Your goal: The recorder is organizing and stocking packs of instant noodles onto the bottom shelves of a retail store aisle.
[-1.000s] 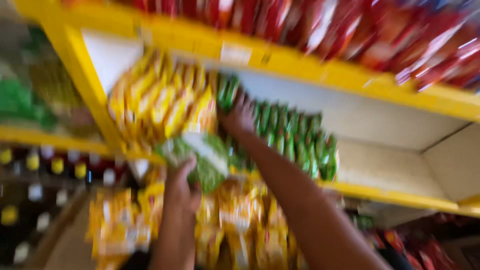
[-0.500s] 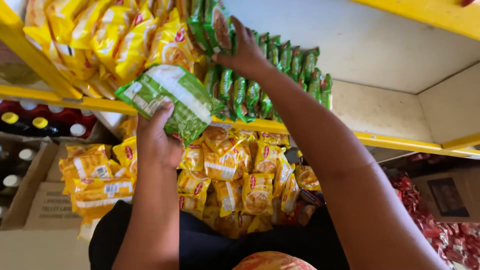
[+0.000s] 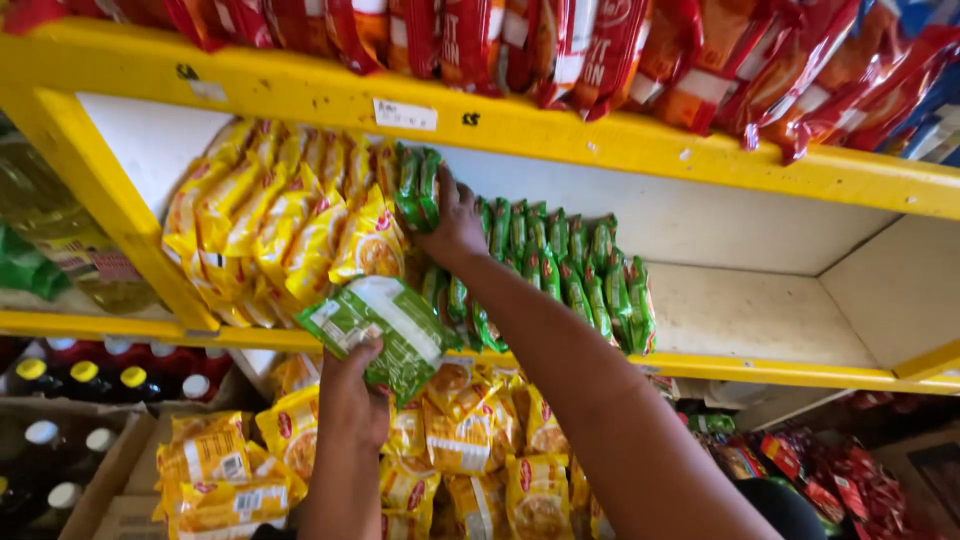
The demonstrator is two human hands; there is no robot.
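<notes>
Fingers (image 3: 372,352) of left hand (image 3: 352,400) clamped on green-and-white packet (image 3: 385,330), just below yellow shelf (image 3: 760,368). Right hand (image 3: 455,225) closed on two upright green packets (image 3: 418,185), between yellow packets (image 3: 290,215) and green packet row (image 3: 560,265). Red packets (image 3: 560,40) above.

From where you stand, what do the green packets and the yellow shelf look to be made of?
Green packet in the left hand: thin glossy plastic film, judging by its crinkles and sheen. The packets the right hand touches look alike. Yellow shelf: hard, painted, probably wood or metal; scuffs on the front edge show paint, not what lies beneath.
</notes>
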